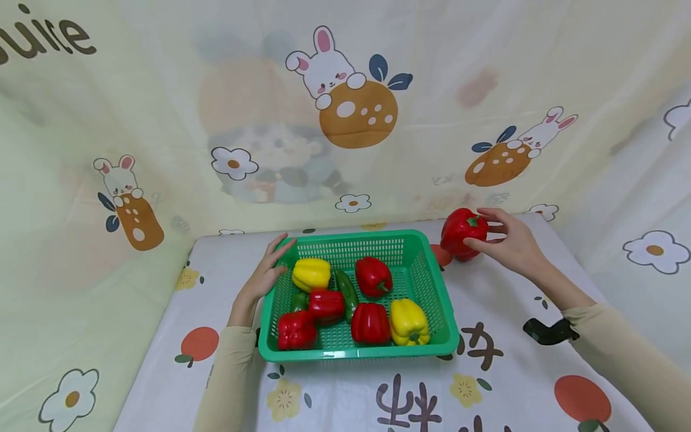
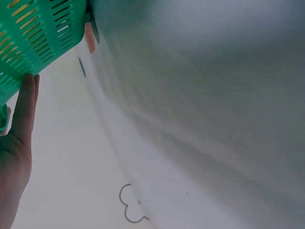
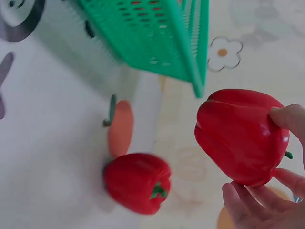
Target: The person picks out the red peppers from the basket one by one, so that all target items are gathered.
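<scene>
My right hand holds a red bell pepper by its stem end, beyond the right side of the green plastic basket. In the right wrist view, thumb and fingertips press on opposite sides of this pepper. A second red bell pepper lies on the table; from the head it is mostly hidden behind the held one. At the basket's back left corner, my left hand grips the rim, thumb over the edge. In the left wrist view its fingers lie against the slotted outer wall.
Inside the basket lie red bell peppers, yellow bell peppers, a long green pepper and another green vegetable, partly hidden. A patterned cloth covers the table. Printed curtains hang behind and at both sides.
</scene>
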The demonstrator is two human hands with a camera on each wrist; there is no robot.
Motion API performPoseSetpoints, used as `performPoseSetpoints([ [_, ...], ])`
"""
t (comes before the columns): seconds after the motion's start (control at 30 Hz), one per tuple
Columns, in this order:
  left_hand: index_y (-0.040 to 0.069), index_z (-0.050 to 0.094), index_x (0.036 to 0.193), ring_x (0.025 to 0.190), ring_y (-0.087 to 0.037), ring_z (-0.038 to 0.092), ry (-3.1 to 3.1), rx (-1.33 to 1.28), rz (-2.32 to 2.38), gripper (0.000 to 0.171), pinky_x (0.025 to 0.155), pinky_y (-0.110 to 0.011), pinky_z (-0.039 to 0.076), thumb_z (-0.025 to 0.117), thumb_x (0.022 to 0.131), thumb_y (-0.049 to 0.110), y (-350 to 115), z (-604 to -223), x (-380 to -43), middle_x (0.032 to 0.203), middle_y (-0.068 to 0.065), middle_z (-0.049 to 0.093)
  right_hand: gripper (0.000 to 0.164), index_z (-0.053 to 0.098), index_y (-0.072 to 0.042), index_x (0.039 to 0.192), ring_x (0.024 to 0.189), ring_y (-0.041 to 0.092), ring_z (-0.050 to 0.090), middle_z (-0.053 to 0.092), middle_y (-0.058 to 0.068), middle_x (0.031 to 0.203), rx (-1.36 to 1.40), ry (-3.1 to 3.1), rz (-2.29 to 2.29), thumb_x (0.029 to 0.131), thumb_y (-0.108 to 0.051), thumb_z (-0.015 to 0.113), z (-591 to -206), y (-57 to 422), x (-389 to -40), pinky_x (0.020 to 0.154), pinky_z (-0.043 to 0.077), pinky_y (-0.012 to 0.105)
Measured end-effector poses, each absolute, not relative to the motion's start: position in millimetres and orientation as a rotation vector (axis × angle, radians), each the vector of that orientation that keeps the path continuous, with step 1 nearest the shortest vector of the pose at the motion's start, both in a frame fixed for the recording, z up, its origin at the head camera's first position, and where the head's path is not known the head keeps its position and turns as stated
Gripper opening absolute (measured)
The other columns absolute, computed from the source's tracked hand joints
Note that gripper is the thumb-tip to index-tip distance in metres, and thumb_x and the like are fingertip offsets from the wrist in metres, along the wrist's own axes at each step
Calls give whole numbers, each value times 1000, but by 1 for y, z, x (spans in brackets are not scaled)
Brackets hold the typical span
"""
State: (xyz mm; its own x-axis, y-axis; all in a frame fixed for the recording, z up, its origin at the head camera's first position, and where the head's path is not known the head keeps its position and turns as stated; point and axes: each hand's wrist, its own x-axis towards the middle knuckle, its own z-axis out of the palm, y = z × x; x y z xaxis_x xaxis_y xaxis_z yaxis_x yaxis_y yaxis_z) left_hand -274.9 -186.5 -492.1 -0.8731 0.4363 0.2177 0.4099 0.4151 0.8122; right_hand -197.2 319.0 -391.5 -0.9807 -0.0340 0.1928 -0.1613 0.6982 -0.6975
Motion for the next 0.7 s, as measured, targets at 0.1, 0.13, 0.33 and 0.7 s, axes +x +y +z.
performPoseSetpoints([
  [0.1, 4, 37, 152, 148, -38, 9, 2617, 777, 1488, 71, 111, -68, 13, 46, 82, -10, -188, -492, -274, 162, -17, 12, 76, 38, 0, 147, 116, 50, 51, 46, 30, 140, 131, -2742, 1133, 87, -28, 75, -400, 329, -195, 71, 57, 32],
  [0.13, 4, 37, 152, 148, -38, 9, 2617, 775, 1489, 71, 111, -67, 13, 46, 83, -10, -188, -492, -274, 162, -17, 12, 76, 38, 1, 146, 116, 51, 50, 46, 30, 139, 121, -2746, 1127, 87, -28, 75, -403, 332, -195, 71, 58, 33],
  [0.33, 1, 36, 151, 148, -40, 9, 2616, 776, 1491, 70, 111, -68, 12, 45, 83, -12, -188, -489, -272, 162, -19, 12, 74, 40, 4, 143, 112, 52, 51, 48, 33, 135, 93, -2756, 1092, 86, -26, 76, -418, 345, -190, 72, 57, 51],
  [0.7, 2, 38, 151, 147, -39, 10, 2617, 785, 1495, 71, 111, -68, 13, 46, 81, -12, -186, -490, -274, 161, -19, 13, 74, 40, 5, 142, 112, 53, 49, 47, 35, 134, 38, -2793, 1065, 86, -28, 76, -444, 362, -182, 73, 56, 56],
])
